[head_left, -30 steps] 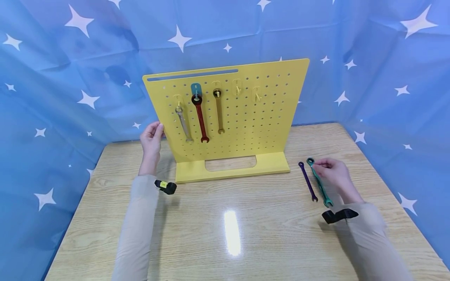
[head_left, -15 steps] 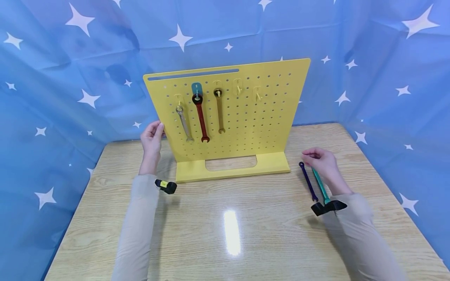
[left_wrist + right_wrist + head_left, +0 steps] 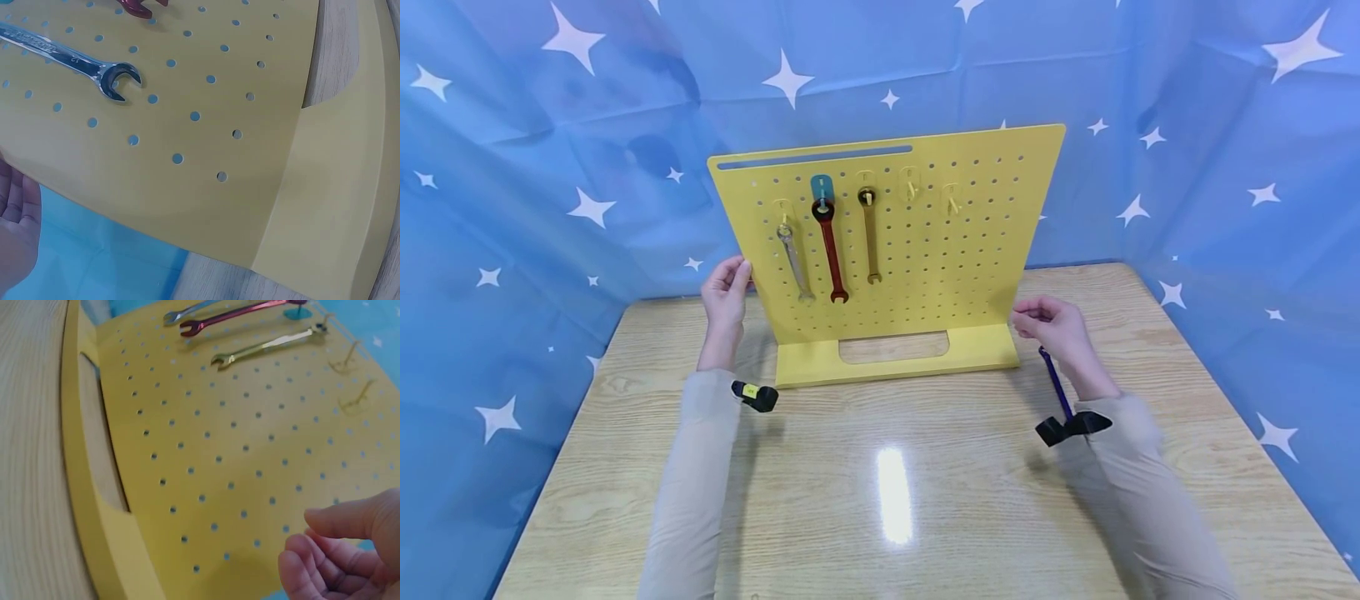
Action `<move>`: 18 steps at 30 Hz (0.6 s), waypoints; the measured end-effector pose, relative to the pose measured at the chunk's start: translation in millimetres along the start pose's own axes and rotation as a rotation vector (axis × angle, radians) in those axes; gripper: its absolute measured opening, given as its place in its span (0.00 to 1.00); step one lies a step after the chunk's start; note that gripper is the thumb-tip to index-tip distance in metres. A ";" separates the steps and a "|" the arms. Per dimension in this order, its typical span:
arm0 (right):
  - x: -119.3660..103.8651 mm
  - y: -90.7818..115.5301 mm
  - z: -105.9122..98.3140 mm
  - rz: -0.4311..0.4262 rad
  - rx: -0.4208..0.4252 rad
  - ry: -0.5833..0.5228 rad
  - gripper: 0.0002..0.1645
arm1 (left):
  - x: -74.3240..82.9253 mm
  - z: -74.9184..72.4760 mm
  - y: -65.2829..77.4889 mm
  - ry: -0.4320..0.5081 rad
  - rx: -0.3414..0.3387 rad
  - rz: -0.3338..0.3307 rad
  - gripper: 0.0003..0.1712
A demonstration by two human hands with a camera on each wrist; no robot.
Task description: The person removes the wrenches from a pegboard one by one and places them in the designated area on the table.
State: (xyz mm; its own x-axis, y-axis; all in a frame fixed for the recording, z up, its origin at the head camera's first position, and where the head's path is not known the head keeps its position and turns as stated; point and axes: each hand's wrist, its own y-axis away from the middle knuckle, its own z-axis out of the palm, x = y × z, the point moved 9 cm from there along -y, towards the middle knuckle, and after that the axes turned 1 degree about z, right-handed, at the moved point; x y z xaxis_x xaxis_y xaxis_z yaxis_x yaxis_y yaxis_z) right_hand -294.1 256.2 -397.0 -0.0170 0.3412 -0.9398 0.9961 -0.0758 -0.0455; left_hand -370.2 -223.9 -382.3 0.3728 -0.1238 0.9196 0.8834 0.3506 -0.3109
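Observation:
A yellow pegboard (image 3: pixel 925 267) stands upright on the table. My left hand (image 3: pixel 724 304) grips its left edge; the fingers (image 3: pixel 15 200) reach that edge in the left wrist view. Three combination wrenches hang from hooks: silver (image 3: pixel 793 262), red (image 3: pixel 831 254) and gold (image 3: pixel 870 237). Beside the board's lower right edge is my right hand (image 3: pixel 1056 329), fingers loosely curled and holding nothing visible; in the right wrist view the same hand (image 3: pixel 344 550) shows thumb and fingers apart from any tool. A purple wrench (image 3: pixel 1056 383) lies on the table below it, partly covered. No green wrench shows now.
Two yellow hooks (image 3: pixel 912 190) on the board's right half carry nothing. The board's base (image 3: pixel 808 367) has a cut-out slot. Wooden table (image 3: pixel 820 492) spreads in front, and a blue star-patterned cloth (image 3: pixel 880 67) hangs behind.
My right hand has left the green wrench and moved left and away toward the board's right edge. The forearm now covers where that wrench lay. My left hand stays put.

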 end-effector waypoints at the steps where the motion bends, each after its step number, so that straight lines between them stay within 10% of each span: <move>1: -1.7 -1.4 2.5 -0.003 -0.005 -0.002 0.15 | 0.4 0.0 0.1 -0.002 0.001 0.004 0.08; 18: -41.2 -15.1 42.3 -0.066 -0.050 -0.096 0.15 | 0.3 0.8 0.4 0.017 0.003 -0.005 0.08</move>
State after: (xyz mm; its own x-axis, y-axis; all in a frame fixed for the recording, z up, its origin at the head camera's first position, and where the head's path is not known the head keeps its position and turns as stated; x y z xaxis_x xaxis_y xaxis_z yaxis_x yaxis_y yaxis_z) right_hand -312.1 203.6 -371.9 -0.0883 0.2527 -0.9635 0.9956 -0.0084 -0.0934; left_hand -370.0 -223.0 -381.9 0.3734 -0.1417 0.9168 0.8843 0.3530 -0.3056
